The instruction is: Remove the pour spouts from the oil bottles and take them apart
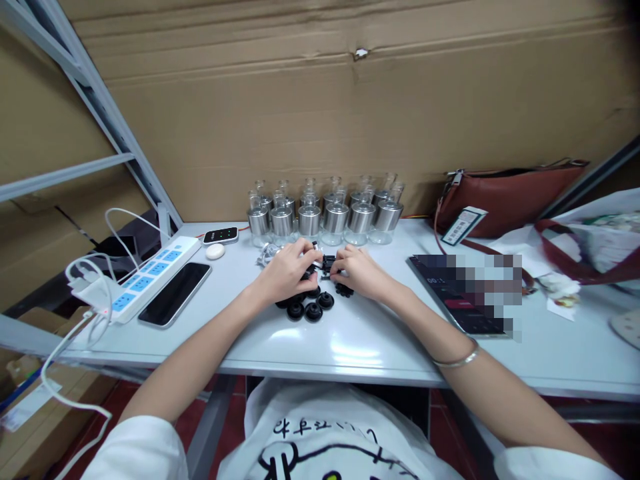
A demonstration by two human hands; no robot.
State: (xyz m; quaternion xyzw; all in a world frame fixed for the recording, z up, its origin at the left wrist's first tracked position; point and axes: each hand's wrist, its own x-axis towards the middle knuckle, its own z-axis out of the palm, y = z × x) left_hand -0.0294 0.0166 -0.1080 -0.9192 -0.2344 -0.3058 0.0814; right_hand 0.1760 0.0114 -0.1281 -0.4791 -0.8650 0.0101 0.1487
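Observation:
My left hand is closed, its thumb and fingers curled round a small black part that they mostly cover. Just to its right, my right hand pinches another small black part. The two hands are close together but apart. Round black caps with raised centres lie on the table below and between them, some partly under the left hand. Small black pieces are grouped beneath the right hand. Clear, crumpled-looking items lie behind my left hand.
Two rows of glass bottles with metal sleeves stand behind the hands. On the left are a power strip, a phone and a small device. A tablet and a brown bag lie right.

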